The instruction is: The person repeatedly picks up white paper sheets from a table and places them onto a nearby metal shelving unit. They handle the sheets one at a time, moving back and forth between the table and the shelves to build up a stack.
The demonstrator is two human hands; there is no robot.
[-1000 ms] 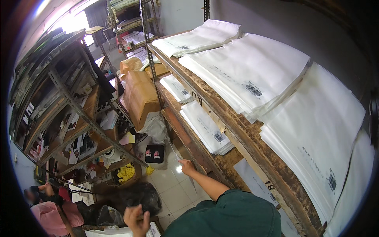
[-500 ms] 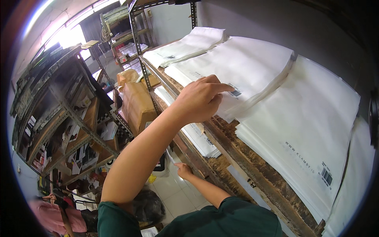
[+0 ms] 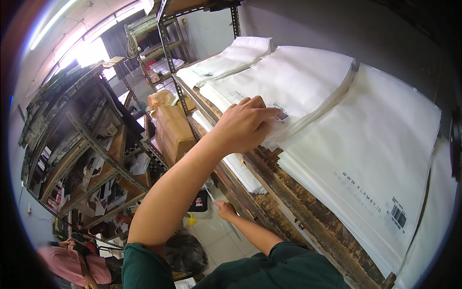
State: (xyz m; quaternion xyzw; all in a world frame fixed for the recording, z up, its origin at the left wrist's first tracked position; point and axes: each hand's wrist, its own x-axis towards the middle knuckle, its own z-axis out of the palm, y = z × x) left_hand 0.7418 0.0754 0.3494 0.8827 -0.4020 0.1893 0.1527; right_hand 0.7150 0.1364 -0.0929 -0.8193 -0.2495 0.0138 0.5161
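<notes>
My left hand (image 3: 245,123) reaches across to the middle stack of flat white mailing bags (image 3: 308,72). Its index finger is stretched out beside the printed barcode on the top bag, the thumb lies apart below, and the other fingers are bent. Nothing shows in its grip. Lower down, beside the shelf, my right hand (image 3: 224,210) is closed round a thin pale strip-like thing (image 3: 210,195), seen nearly edge-on; its kind is unclear. A larger stack of white bags (image 3: 370,139) lies to the right, a smaller stack (image 3: 231,58) beyond the middle one.
The stacks rest on a worn wooden shelf (image 3: 308,207), with more white bags (image 3: 243,173) on the level below. A brown carton (image 3: 173,132) stands past the shelf's end. Metal racks (image 3: 82,149) fill the left side. A person in pink (image 3: 79,265) is at lower left.
The view has shifted slightly. My left index finger stays near the barcode with little movement. More of the pale strip at my right hand now shows, extending above and below the fingers.
</notes>
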